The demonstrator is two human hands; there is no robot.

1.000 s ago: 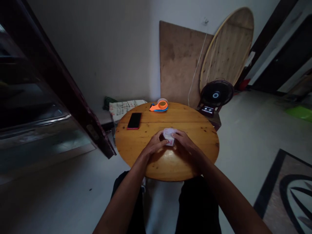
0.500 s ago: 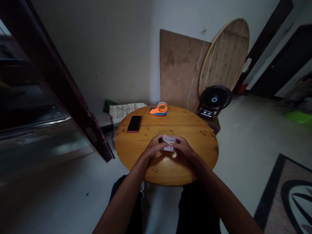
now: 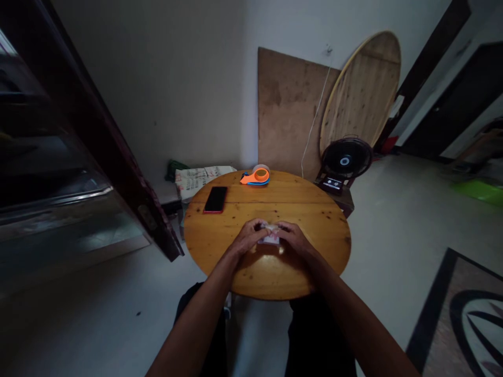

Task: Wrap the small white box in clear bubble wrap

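Observation:
A small white and pink packet [image 3: 271, 240] is held between both hands, over the near middle of the round wooden table [image 3: 259, 283]. My left hand [image 3: 250, 235] grips its left side, thumb on the front. On its right side, my right hand [image 3: 293, 235] is closed the same way, and the two thumbs nearly meet. The fingers behind the packet are partly hidden. What the packet is I cannot make out.
An orange and blue tape dispenser [image 3: 256, 176] lies at the table's far edge. A black phone with a red edge [image 3: 216, 199] lies at the far left. Beyond the table's right edge stands a black fan [image 3: 346, 158]. Wooden boards [image 3: 291, 104] lean on the wall.
The upper part of the packet, which stood up between my hands, is now lower and flatter. My fingers have closed in a little over it.

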